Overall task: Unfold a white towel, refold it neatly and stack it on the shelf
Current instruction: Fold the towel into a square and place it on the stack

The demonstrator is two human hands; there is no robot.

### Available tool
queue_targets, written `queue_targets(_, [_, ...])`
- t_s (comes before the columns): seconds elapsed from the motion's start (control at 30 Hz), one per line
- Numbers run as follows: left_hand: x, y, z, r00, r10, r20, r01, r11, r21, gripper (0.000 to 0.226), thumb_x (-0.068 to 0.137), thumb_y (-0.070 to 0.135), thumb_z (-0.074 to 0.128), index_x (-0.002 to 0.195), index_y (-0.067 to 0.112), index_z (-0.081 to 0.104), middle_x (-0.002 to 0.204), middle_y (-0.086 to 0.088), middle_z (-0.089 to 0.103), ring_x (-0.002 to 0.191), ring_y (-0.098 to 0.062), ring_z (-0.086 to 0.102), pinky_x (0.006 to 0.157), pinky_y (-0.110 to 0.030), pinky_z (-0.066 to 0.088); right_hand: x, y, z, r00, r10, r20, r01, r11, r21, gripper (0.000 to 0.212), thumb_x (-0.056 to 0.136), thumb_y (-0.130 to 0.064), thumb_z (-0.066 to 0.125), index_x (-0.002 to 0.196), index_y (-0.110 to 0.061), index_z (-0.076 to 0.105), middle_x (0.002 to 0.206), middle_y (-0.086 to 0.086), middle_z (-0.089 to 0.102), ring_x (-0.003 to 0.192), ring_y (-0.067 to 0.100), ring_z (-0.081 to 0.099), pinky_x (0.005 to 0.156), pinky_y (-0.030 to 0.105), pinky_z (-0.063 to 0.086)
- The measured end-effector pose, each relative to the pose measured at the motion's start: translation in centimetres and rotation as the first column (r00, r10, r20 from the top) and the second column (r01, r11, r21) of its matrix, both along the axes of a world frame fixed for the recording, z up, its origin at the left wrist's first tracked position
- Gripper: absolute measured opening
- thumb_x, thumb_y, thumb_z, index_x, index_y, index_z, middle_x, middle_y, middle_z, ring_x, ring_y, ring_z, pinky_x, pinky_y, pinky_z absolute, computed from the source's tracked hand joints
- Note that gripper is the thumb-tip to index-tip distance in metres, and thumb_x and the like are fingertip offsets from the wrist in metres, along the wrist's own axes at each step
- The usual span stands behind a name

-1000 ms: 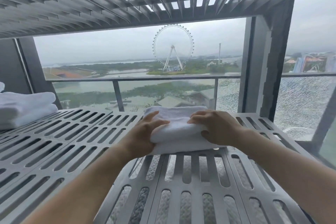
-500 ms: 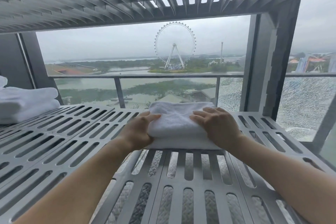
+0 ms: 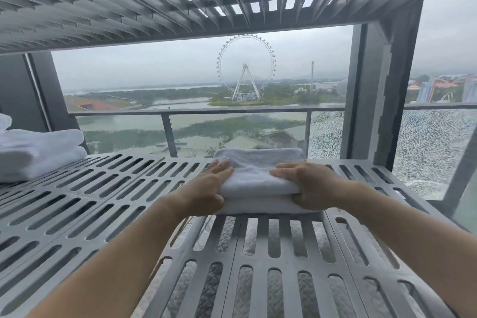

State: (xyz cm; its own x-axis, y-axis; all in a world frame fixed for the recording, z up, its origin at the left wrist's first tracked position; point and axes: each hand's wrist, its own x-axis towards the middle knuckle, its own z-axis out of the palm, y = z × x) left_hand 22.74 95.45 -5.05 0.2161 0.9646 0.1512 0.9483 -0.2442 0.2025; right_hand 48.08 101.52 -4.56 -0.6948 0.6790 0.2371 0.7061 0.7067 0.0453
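— So, how does the towel look?
— White towel (image 3: pixel 258 170), folded thick, lying flat on the grey slatted shelf (image 3: pixel 103 201) towards the back. My left grip (image 3: pixel 206 188) and right grip (image 3: pixel 313 186) clamp its near corners, fingers on top, thumbs at the front.
— Around it?
— Stacked towels (image 3: pixel 38 155) well apart at the left, and a Ferris wheel (image 3: pixel 245 67) beyond the railing (image 3: pixel 201 111).

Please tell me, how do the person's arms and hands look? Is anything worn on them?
The left hand and right hand are bare: no gloves, rings or watch show. The left forearm and right forearm are bare too, with no sleeve in view.
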Motion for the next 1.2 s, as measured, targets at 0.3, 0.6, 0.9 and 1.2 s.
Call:
queue_targets(0.3, [1.1,3.4,2.4,0.973,-0.011,0.233,0.044,0.990,-0.135,0.041,0.100,0.024,0.029,0.137,0.011,0.044,0.154,-0.006,0.022,0.141,-0.014,0.016,0.102,-0.010,0.002,-3.3,1.7,3.8,0.963,-0.154,-0.223,0.075,0.942,-0.326,0.038,0.097,-0.032,0.040,0.119,-0.006,0.056,0.128,0.012,0.056,0.114,0.027,0.051,0.092,0.033,0.038])
queue_targets(0.6, [1.6,8.4,3.3,0.993,-0.083,0.089,0.076,0.994,0.081,0.027,0.096,0.023,0.043,0.108,0.031,0.065,0.129,-0.003,0.053,0.125,-0.023,0.042,0.108,-0.036,0.028,-6.7,6.9,1.9,0.938,-0.310,-0.156,0.268,0.933,-0.240,0.035,0.092,-0.033,0.037,0.119,-0.015,0.051,0.135,0.011,0.048,0.122,0.027,0.044,0.102,0.039,0.037])
queue_targets(0.9, [1.0,11.3,0.9,0.999,0.037,-0.008,-0.037,0.999,0.006,0.041,0.096,0.044,0.030,0.137,0.037,0.036,0.145,-0.003,0.039,0.135,-0.026,0.030,0.111,-0.042,0.022,-6.1,10.0,1.3,0.947,-0.320,-0.037,0.304,0.925,-0.229,0.051,0.094,-0.048,0.030,0.129,-0.014,0.046,0.143,0.011,0.041,0.131,0.027,0.036,0.103,0.035,0.029])
queue_targets(1.2, [1.7,13.8,1.9,0.998,0.053,-0.039,-0.053,0.999,0.010,0.043,0.091,0.058,0.031,0.070,0.025,0.047,0.077,0.008,0.052,0.074,-0.013,0.047,0.069,-0.031,0.036,-5.4,11.9,1.6,0.956,-0.280,-0.082,0.249,0.930,-0.270,0.047,0.093,-0.053,0.028,0.058,-0.025,0.040,0.083,-0.001,0.055,0.082,0.018,0.043,0.072,0.029,0.031])
